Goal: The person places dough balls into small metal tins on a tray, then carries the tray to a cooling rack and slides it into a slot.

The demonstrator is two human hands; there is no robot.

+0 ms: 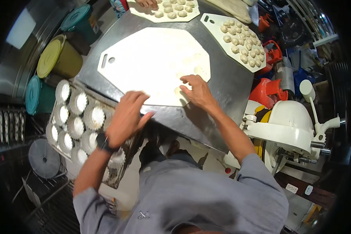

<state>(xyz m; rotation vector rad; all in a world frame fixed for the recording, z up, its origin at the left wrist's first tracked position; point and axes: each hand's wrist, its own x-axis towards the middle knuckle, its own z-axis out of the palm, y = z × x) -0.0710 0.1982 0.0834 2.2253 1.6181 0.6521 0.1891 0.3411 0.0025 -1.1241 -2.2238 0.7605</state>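
Observation:
A large white cutting board (152,64) lies on the steel table before me, with faint round floury marks at its right side. Over the board's near right part is my right hand (198,93), its thumb and fingers curved but apart, with nothing seen between them. My left hand (128,117) hovers at the near left edge of the same board, thumb spread away from the fingers and nothing in it. Beyond, at the right, a second white board (218,27) carries many dough balls (243,43). Another board (144,12) at the far edge also bears dough balls (172,8).
Fluted metal moulds (77,126) with whitish insides fill a tray (115,182) at my left. Lidded bins (50,58) stand behind it. A white mixer (290,121) and red gas cylinders (267,93) flank the steel table (230,89). Another person's hand (147,3) touches the far board.

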